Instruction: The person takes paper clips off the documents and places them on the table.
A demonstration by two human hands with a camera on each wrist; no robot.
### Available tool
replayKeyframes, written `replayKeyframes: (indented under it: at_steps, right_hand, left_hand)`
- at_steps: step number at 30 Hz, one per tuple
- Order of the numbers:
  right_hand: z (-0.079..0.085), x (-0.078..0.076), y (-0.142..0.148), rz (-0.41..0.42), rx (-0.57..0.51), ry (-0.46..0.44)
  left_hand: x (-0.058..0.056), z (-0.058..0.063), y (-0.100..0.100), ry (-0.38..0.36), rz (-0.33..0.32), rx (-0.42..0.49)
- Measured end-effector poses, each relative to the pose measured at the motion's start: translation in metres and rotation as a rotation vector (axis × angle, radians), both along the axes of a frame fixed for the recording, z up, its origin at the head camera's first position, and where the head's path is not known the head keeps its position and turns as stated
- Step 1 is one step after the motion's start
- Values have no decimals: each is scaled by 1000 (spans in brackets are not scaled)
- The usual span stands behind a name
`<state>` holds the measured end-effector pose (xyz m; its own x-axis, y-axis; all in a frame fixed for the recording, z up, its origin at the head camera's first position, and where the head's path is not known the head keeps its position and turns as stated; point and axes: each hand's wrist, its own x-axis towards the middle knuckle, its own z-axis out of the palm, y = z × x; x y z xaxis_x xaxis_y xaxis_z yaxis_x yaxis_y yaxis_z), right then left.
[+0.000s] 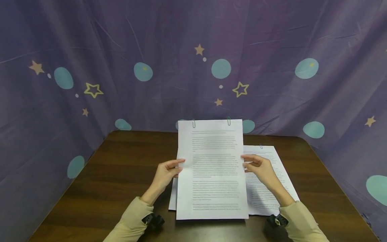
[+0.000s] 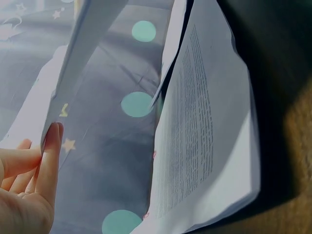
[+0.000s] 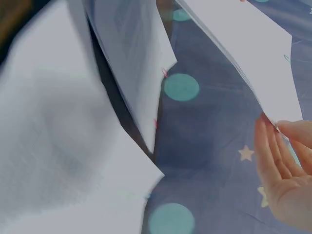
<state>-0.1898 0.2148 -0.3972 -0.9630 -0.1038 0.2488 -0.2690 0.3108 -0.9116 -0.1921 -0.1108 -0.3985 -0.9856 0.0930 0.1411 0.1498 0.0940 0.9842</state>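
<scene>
A stack of printed paper (image 1: 215,168) stands raised above the table, its text side toward me. Two green paper clips (image 1: 228,121) sit on its top edge. My left hand (image 1: 164,174) pinches the left edge between thumb and fingers, about halfway up. On the opposite edge, at nearly the same height, my right hand (image 1: 261,170) pinches the paper likewise. The right wrist view shows the right thumb and fingertips gripping the thin edge of the held stack (image 3: 248,53).
Behind the held paper, another printed stack (image 1: 173,198) lies mostly hidden; red clips (image 3: 155,124) show on its far edge. To the right lies a stack (image 1: 284,185) with a blue paper clip (image 1: 261,146). The brown wooden table (image 1: 121,174) ends at a purple patterned curtain (image 1: 169,97).
</scene>
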Motion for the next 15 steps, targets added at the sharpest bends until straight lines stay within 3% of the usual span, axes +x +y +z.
replayKeyframes:
  at_steps: [8,15]
  right_hand:
    - [40,-16,6,-125,253,292]
    - [74,-30,-2,-165,334,452]
  left_hand:
    - [3,2,4,-11,13,-3]
    - [4,1,6,-13,29,-1]
